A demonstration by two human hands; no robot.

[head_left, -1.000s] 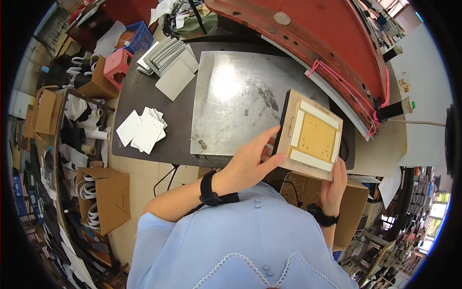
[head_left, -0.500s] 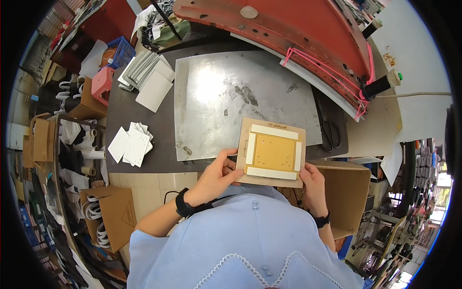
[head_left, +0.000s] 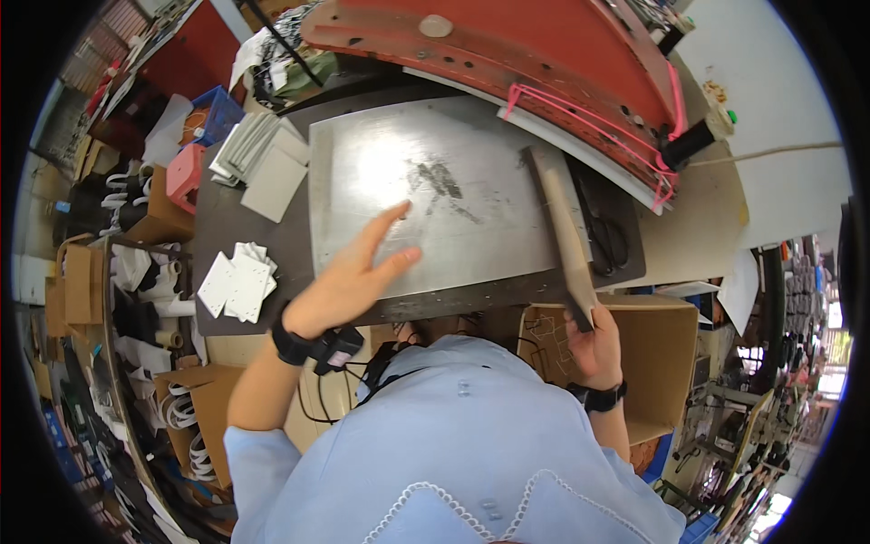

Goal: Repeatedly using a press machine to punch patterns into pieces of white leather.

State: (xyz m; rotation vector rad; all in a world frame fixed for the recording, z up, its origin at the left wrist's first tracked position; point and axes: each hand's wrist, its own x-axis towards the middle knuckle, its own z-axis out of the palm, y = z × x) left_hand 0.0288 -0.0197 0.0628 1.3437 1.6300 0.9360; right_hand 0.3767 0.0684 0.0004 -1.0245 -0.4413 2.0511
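Note:
My right hand [head_left: 596,346] grips the lower end of a brown wooden cutting-die board [head_left: 564,227], which stands on edge over the right side of a metal plate [head_left: 494,245]. Only its narrow side shows, so the face with the pale strips is hidden. Over the plate's left front part is my left hand [head_left: 349,279], fingers stretched out and nothing in it. Left of that hand lies a loose pile of white cards with small holes [head_left: 237,283]. Behind them stands a stack of pale rectangular sheets [head_left: 272,181].
A red machine beam [head_left: 526,54] with pink cord spans the back right. Black scissors [head_left: 612,243] lie right of the plate. An open cardboard box [head_left: 657,372] sits below the table's right front edge. A pink stool [head_left: 186,177] and a shelf with rolls are at left.
My left hand has let go of the die board and moved left and forward over the plate. The board has turned from face-up to on edge in my right hand.

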